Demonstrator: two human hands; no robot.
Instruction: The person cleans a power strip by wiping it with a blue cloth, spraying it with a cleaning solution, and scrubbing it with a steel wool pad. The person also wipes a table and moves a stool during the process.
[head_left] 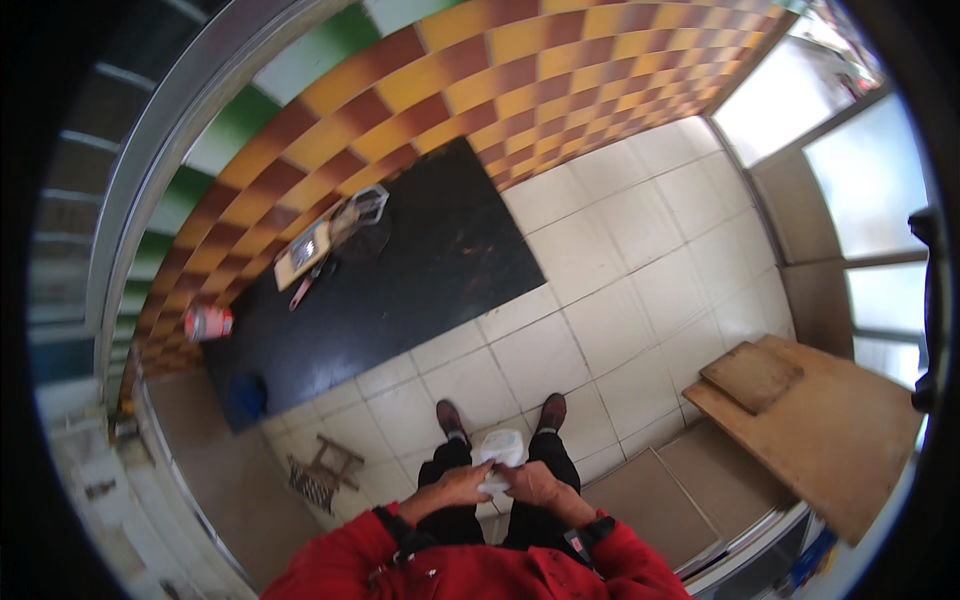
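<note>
The black worktop (440, 260) carries a grater (303, 252), a pink-handled utensil (300, 292), a red container (209, 323) and a blue item (246, 394); a small stool (315, 484) stands on the pale tiled floor (600, 250); a wooden worktop (835, 430) bears a smaller board (752, 377).

We cannot see the white container (503, 446) fully, because the left hand (462, 485) and right hand (535, 484) partly cover it. The blue thing (246, 395) is too blurred to name.

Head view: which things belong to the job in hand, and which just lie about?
In the job:
white item, kind unclear
left hand and right hand, holding it

Lying about:
red container
pink-handled utensil
small board
large board
small stool
</note>
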